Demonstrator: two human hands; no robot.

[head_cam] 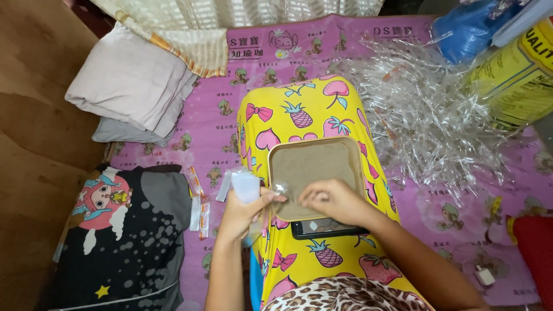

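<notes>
A square tray (316, 142) filled with brown powder rests on my lap, on yellow trousers printed with fruit. My left hand (245, 212) grips a small clear plastic packet (246, 185) beside the tray's left edge, with its open mouth near the powder. My right hand (334, 200) is curled over the tray's near edge, fingers pinched together close to the packet. Whether it pinches powder I cannot tell. A black phone (322, 228) lies on my lap under the tray's near edge.
A big heap of clear plastic packets (426, 109) lies on the pink mat at right. Folded cloths (129, 92) sit at the back left, a dark cartoon pillow (121, 230) at the near left. Filled narrow packets (199, 201) lie beside the pillow.
</notes>
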